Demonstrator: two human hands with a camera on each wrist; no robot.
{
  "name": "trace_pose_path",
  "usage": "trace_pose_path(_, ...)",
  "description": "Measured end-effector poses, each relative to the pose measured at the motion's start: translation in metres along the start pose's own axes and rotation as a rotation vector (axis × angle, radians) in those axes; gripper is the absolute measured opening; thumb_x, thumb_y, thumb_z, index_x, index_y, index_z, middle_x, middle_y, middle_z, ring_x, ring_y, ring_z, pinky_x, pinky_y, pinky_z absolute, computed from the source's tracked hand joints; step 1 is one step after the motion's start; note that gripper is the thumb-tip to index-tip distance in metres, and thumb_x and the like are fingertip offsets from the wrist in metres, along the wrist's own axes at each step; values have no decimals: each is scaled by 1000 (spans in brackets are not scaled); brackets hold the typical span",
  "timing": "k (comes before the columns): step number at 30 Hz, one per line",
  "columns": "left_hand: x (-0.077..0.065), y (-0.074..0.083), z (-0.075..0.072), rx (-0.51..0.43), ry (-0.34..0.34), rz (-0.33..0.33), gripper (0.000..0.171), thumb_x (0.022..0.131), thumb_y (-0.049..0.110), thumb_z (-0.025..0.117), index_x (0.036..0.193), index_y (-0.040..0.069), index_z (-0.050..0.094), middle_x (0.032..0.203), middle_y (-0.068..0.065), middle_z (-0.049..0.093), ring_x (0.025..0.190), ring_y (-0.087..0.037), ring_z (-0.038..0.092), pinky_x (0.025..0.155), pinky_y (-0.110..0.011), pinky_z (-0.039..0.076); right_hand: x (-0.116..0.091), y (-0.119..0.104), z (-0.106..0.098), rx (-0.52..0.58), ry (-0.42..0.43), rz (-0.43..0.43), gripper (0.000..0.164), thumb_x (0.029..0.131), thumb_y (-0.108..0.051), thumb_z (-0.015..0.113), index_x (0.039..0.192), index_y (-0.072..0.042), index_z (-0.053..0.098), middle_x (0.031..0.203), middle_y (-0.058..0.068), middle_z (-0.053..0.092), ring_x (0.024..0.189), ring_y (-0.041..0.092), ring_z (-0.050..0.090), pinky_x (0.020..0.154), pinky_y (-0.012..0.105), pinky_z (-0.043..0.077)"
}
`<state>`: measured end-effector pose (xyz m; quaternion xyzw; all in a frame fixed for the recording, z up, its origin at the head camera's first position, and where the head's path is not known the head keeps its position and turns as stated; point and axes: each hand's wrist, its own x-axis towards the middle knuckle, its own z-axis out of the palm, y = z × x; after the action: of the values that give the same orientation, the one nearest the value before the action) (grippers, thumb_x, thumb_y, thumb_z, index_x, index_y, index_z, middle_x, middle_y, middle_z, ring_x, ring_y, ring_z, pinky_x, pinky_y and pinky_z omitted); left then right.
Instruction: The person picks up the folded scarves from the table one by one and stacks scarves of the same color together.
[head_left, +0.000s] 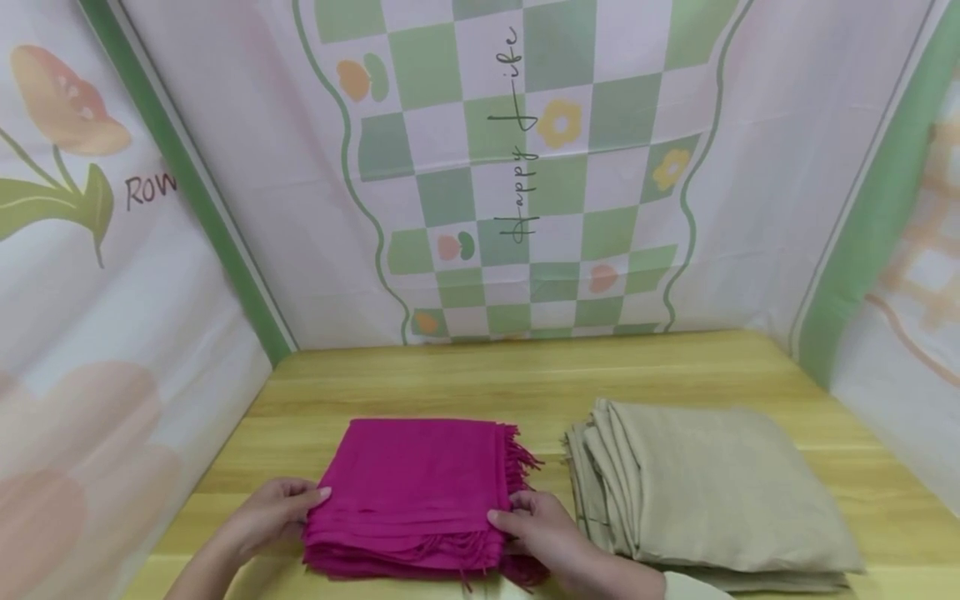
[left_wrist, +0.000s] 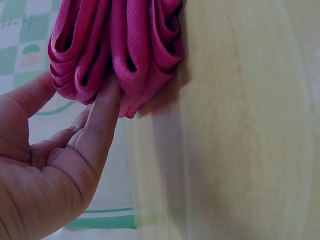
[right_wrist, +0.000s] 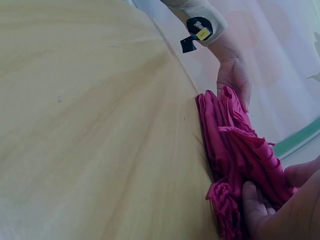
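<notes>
A magenta scarf (head_left: 420, 467) with fringed ends lies folded into a thick rectangle on the wooden table, its fringe along the right side. At its left edge my left hand (head_left: 273, 512) pinches the upper layers, thumb on top; in the left wrist view a finger (left_wrist: 100, 120) reaches in between the folds. My right hand (head_left: 543, 533) grips the right edge near the front corner, with the thumb on top. The right wrist view shows its fingers (right_wrist: 255, 202) tucked among the layers beside the bunched fringe (right_wrist: 225, 202).
A folded beige cloth (head_left: 727, 483) lies just right of the scarf, close to my right forearm. The wooden table (head_left: 525, 367) extends behind both. Printed fabric walls (head_left: 555, 183) enclose the back and both sides.
</notes>
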<state>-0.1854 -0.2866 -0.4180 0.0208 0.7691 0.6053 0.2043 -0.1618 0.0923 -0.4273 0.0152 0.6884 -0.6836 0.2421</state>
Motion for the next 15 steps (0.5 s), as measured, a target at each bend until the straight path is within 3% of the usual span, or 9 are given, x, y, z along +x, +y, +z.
trace_pose_path(6, 2, 5, -3, 51, 89, -21, 44, 97, 23, 61, 115, -16, 54, 88, -9, 68, 80, -22, 67, 74, -37, 56, -1, 0, -6, 0, 21, -37, 23, 95, -9, 61, 107, 11, 57, 94, 11, 63, 77, 16, 66, 74, 36, 57)
trace_pose_path(15, 2, 15, -10, 3, 167, 34, 52, 96, 13, 60, 125, -25, 39, 105, -19, 66, 94, -25, 67, 84, -36, 54, -10, -6, -19, 37, 46, -126, 35, 95, -11, 62, 116, 15, 52, 101, 15, 63, 87, 23, 66, 79, 38, 56)
